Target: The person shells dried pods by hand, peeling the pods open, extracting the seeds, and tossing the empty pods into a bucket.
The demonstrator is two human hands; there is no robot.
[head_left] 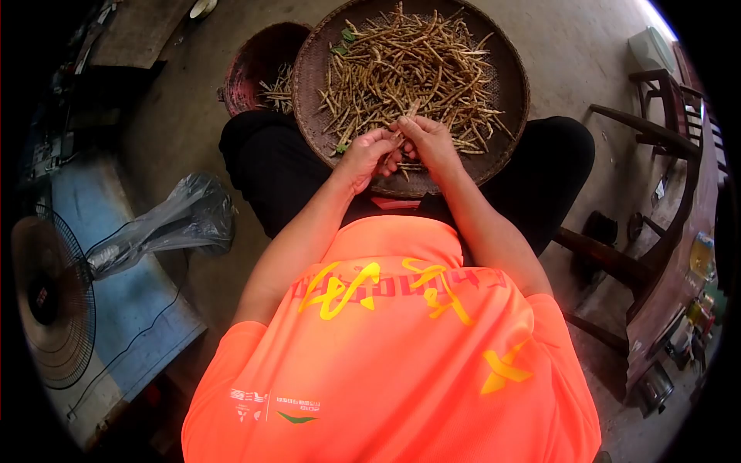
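Observation:
Over the near edge of a round woven tray [305,85], my left hand [369,158] and my right hand [429,145] meet with fingertips pinched together. Both are closed on a dry brown bean pod [414,108], whose tip sticks up past the right fingers; the rest is mostly hidden. A heap of long, thin dry bean pods [421,65] fills the tray just beyond my hands. A few green leaf bits [347,35] lie among the pods at the left.
A reddish basket [251,65] holding more pods stands left of the tray. Further left are a clear plastic bag [189,212], a blue-topped table [96,208] and a fan [54,297]. Wooden chairs [675,147] and a cluttered table [664,309] stand on the right.

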